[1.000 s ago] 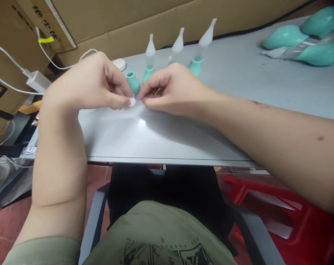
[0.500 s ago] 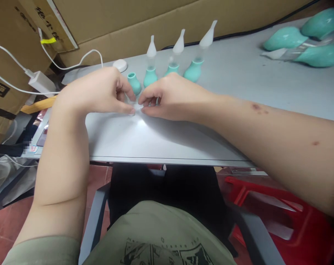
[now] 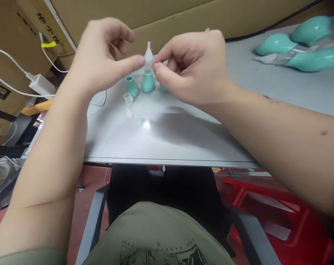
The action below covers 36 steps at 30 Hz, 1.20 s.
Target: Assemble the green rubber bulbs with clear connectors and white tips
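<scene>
Fingers spread on my left hand [image 3: 103,55], nearly meeting on my right hand [image 3: 194,68], any grip unclear; between them the aspirator [image 3: 148,76] stands upright on the counter [image 3: 156,147], long axis vertical, tip [image 3: 148,53] pointing up

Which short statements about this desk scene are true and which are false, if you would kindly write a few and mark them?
1. The left hand is open, its thumb apart from its fingers. True.
2. The leftmost green bulb is topped by a nozzle. False: its mouth is open.
3. A clear cup-like piece is nearer the person than that bulb. True.
4. The right hand lies flat on the tabletop. False: it is raised, with its fingers bent.
5. Glossy green bulbs lie toward the tabletop's right end. True.
</scene>
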Available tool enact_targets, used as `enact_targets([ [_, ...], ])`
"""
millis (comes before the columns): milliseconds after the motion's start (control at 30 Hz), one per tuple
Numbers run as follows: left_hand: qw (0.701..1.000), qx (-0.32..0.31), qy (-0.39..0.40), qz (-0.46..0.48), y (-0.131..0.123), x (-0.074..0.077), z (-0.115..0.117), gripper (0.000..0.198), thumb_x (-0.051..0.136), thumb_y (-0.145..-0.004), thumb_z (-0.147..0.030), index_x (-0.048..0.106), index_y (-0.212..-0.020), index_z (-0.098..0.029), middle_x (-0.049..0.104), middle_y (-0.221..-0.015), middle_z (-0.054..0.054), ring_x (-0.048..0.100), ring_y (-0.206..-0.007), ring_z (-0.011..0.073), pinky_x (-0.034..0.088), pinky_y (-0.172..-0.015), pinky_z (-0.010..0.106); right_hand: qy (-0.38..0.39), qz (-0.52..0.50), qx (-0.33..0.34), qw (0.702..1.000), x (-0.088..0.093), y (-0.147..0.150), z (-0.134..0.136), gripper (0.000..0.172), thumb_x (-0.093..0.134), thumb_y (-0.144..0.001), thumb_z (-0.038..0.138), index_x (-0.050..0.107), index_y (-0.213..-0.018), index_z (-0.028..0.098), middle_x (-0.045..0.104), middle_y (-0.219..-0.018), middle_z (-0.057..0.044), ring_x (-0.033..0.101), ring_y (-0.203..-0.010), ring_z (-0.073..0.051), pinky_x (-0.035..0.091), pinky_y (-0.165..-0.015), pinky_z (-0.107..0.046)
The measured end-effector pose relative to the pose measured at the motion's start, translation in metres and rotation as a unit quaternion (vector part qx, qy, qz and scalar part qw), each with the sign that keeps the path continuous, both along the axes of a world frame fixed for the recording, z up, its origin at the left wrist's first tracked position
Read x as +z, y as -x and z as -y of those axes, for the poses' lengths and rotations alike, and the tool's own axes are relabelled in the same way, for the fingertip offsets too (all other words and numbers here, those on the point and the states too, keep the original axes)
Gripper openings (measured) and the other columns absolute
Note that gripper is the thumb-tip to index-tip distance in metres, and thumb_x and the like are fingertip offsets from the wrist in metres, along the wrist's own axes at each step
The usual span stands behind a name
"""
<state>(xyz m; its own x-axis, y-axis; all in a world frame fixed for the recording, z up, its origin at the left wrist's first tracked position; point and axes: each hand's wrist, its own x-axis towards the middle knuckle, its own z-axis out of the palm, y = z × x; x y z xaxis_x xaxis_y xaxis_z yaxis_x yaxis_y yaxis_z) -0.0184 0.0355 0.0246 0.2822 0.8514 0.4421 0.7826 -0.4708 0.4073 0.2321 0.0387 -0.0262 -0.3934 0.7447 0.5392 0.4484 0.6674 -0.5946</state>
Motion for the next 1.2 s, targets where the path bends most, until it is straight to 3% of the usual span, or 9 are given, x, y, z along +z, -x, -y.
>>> enact_targets([
  [67, 0.999, 0.019, 0.018, -0.02, -0.007, -0.004, -0.015, 0.062, 0.108, -0.065, -0.069, 0.082, -0.103, -0.028, 0.083, -0.113, 0.009, 0.072, -0.099, 0.0306, 0.055, -0.089, 0.05, 0.005, -0.021, -0.014, 1.0, 0.001, -0.002, -0.001, 0.016, 0.07, -0.104, 0.044, 0.073, -0.094, 0.032, 0.071, -0.088, -0.007, 0.067, -0.086, -0.028, 0.06, -0.093, -0.047],
  [133, 0.997, -0.008, 0.033, -0.065, -0.014, -0.009, -0.026, 0.038, 0.094, -0.075, -0.053, 0.081, -0.1, -0.027, 0.086, -0.116, 0.012, 0.076, -0.108, 0.0373, 0.056, -0.095, 0.054, 0.012, -0.032, -0.021, 0.999, 0.002, -0.003, -0.001, 0.017, 0.073, -0.103, 0.047, 0.072, -0.093, 0.033, 0.071, -0.089, -0.008, 0.07, -0.092, -0.031, 0.06, -0.093, -0.05],
  [300, 0.997, -0.055, 0.044, -0.043, -0.024, -0.019, -0.035, 0.012, 0.078, -0.081, -0.042, 0.071, -0.079, -0.033, 0.085, -0.097, 0.007, 0.078, -0.095, 0.0346, 0.06, -0.089, 0.056, 0.002, -0.048, -0.016, 0.999, 0.002, -0.004, -0.003, 0.016, 0.074, -0.102, 0.043, 0.074, -0.092, 0.03, 0.071, -0.087, -0.009, 0.071, -0.092, -0.033, 0.06, -0.095, -0.052],
  [500, 0.993, -0.113, -0.025, 0.033, -0.026, -0.028, -0.021, 0.012, 0.078, -0.099, -0.041, 0.082, -0.094, -0.031, 0.089, -0.104, 0.0, 0.08, -0.104, 0.0267, 0.065, -0.103, 0.05, -0.022, -0.102, 0.017, 0.994, -0.006, -0.006, -0.005, 0.011, 0.067, -0.109, 0.03, 0.076, -0.105, 0.026, 0.07, -0.092, -0.007, 0.065, -0.082, -0.024, 0.058, -0.089, -0.045],
  [567, 0.989, -0.117, -0.073, 0.055, -0.027, -0.028, -0.013, 0.01, 0.076, -0.101, -0.035, 0.08, -0.093, -0.032, 0.089, -0.105, 0.001, 0.082, -0.106, 0.0281, 0.065, -0.104, 0.048, -0.025, -0.144, 0.019, 0.989, -0.008, -0.005, -0.005, 0.013, 0.075, -0.108, 0.038, 0.073, -0.114, 0.027, 0.075, -0.118, -0.006, 0.066, -0.085, -0.021, 0.058, -0.085, -0.042],
  [667, 0.983, -0.119, -0.137, 0.025, -0.03, -0.028, -0.007, 0.007, 0.076, -0.098, -0.031, 0.078, -0.092, -0.032, 0.089, -0.105, 0.002, 0.082, -0.108, 0.0299, 0.062, -0.107, 0.049, -0.008, -0.153, 0.042, 0.987, -0.008, -0.003, -0.003, 0.045, 0.092, -0.1, 0.054, 0.064, -0.123, 0.028, 0.067, -0.157, -0.004, 0.068, -0.091, -0.018, 0.059, -0.087, -0.039],
  [867, 0.963, -0.084, -0.256, -0.026, -0.036, -0.036, -0.006, 0.013, 0.072, -0.102, -0.037, 0.083, -0.1, -0.03, 0.086, -0.105, 0.006, 0.079, -0.105, 0.0295, 0.059, -0.1, 0.051, -0.03, -0.1, 0.016, 0.994, -0.008, 0.004, -0.002, 0.022, 0.067, -0.115, 0.049, 0.062, -0.11, 0.028, 0.076, -0.121, -0.01, 0.07, -0.113, -0.027, 0.06, -0.112, -0.043],
  [1100, 0.979, -0.137, -0.146, 0.047, -0.039, -0.029, 0.012, 0.014, 0.075, -0.107, -0.028, 0.077, -0.121, -0.029, 0.087, -0.127, 0.002, 0.084, -0.12, 0.0245, 0.066, -0.108, 0.039, -0.093, -0.13, -0.034, 0.987, -0.005, 0.003, 0.008, 0.027, 0.059, -0.12, 0.051, 0.071, -0.115, 0.027, 0.076, -0.131, -0.01, 0.072, -0.116, -0.027, 0.062, -0.117, -0.043],
  [1200, 0.975, -0.162, -0.155, 0.011, -0.039, -0.035, 0.005, 0.02, 0.062, -0.11, -0.028, 0.079, -0.119, -0.029, 0.089, -0.134, 0.004, 0.084, -0.129, 0.0287, 0.063, -0.115, 0.045, -0.018, -0.118, -0.046, 0.992, -0.002, 0.002, 0.008, 0.036, 0.074, -0.11, 0.065, 0.071, -0.116, 0.029, 0.075, -0.123, -0.01, 0.074, -0.12, -0.032, 0.068, -0.109, -0.046],
])
